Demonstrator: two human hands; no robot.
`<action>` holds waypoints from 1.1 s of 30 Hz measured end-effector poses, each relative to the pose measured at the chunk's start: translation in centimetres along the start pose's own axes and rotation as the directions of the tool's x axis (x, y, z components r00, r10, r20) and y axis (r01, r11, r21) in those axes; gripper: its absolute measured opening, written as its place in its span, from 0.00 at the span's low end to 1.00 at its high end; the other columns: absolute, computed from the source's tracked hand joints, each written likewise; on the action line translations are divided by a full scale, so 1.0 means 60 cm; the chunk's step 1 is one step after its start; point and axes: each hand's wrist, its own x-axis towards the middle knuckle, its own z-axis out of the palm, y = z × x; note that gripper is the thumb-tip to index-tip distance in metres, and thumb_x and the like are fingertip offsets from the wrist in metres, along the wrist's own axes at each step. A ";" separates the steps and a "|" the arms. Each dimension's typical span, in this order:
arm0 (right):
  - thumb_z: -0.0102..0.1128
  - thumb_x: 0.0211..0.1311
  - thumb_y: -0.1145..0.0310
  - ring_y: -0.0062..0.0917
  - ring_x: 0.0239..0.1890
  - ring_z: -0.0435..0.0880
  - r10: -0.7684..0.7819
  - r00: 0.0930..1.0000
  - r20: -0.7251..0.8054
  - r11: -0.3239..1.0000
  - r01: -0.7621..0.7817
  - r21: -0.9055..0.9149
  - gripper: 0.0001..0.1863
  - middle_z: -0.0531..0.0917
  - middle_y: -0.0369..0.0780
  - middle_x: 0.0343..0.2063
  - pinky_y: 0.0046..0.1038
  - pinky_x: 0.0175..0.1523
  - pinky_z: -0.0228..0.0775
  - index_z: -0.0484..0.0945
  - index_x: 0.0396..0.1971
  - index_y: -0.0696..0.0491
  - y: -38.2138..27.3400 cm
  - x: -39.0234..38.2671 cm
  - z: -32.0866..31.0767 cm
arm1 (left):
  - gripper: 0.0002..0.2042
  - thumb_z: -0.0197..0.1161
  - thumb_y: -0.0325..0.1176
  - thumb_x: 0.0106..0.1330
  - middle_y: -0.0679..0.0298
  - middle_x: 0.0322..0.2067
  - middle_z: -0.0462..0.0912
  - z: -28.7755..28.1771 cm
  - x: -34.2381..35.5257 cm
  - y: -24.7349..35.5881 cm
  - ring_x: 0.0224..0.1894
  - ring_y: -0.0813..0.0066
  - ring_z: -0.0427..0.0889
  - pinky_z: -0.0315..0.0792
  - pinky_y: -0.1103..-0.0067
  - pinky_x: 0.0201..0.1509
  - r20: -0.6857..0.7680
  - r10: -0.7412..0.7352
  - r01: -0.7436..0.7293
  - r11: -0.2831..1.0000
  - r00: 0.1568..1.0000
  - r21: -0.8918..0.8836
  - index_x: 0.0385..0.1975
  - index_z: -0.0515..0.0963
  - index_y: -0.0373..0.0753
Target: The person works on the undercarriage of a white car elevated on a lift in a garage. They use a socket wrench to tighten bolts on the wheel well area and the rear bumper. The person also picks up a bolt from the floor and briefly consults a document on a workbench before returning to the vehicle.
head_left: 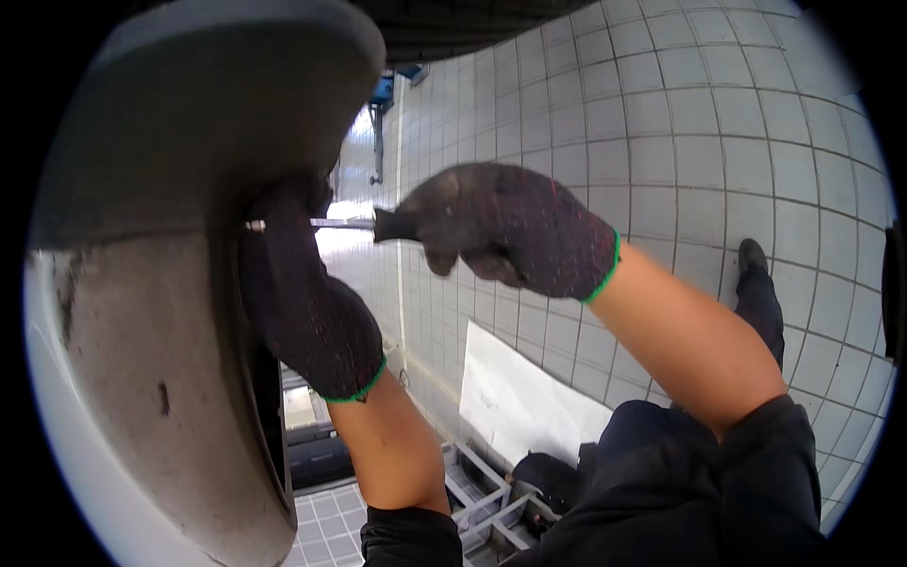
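My right hand (pixel 510 227), in a dark knitted glove with a green cuff, is closed around the black handle (pixel 395 226) of a screwdriver-like tool. Its metal shaft (pixel 345 224) runs level to the left. My left hand (pixel 307 293), gloved the same way, lies across the shaft, with its fingers partly hidden in shadow. The silver tip (pixel 255 226) shows just beyond it, beside the dark inner edge of a curved vehicle body panel (pixel 161 359). Whatever the tip touches is too dark to make out.
Dark, curved bodywork (pixel 208 123) overhangs on the upper left. Grey floor tiles (pixel 652 123) spread to the right, with a white sheet (pixel 520 387) below my hands. Grey framework (pixel 477 482) stands near my body. A dark shoe (pixel 752 255) is at the right; blue equipment (pixel 382 92) stands farther off.
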 end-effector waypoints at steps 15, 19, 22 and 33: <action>0.65 0.72 0.62 0.15 0.30 0.79 -0.158 0.987 0.001 0.972 0.156 -0.175 0.18 0.84 0.36 0.32 0.20 0.34 0.72 0.83 0.55 0.55 0.005 -0.003 -0.025 | 0.12 0.57 0.23 0.74 0.50 0.55 0.80 0.154 -0.030 -0.039 0.58 0.57 0.81 0.81 0.71 0.58 -0.609 -0.133 0.019 0.982 0.782 -0.190 0.51 0.82 0.25; 0.64 0.72 0.57 0.13 0.20 0.72 -0.193 0.979 0.065 0.965 0.201 -0.169 0.20 0.80 0.35 0.26 0.18 0.24 0.64 0.81 0.55 0.55 -0.024 0.038 -0.107 | 0.13 0.65 0.20 0.67 0.52 0.55 0.80 0.206 0.063 -0.016 0.53 0.57 0.84 0.83 0.70 0.52 -0.724 -0.169 -0.127 0.933 0.668 -0.335 0.50 0.85 0.36; 0.61 0.72 0.52 0.14 0.16 0.69 -0.306 0.947 0.094 0.931 0.319 -0.177 0.22 0.76 0.34 0.22 0.19 0.20 0.60 0.77 0.54 0.55 0.000 0.070 -0.143 | 0.16 0.66 0.21 0.64 0.53 0.51 0.82 0.257 0.078 -0.042 0.49 0.55 0.85 0.82 0.68 0.48 -0.711 0.101 -0.029 0.993 0.696 0.113 0.48 0.88 0.49; 0.53 0.78 0.48 0.14 0.12 0.62 -0.353 0.926 0.136 0.924 0.368 -0.107 0.17 0.75 0.32 0.19 0.21 0.20 0.54 0.74 0.52 0.45 -0.023 0.096 -0.230 | 0.19 0.72 0.39 0.63 0.49 0.46 0.85 0.315 0.147 0.035 0.45 0.52 0.86 0.80 0.62 0.52 -0.713 -0.216 0.071 0.971 0.667 -0.228 0.52 0.83 0.39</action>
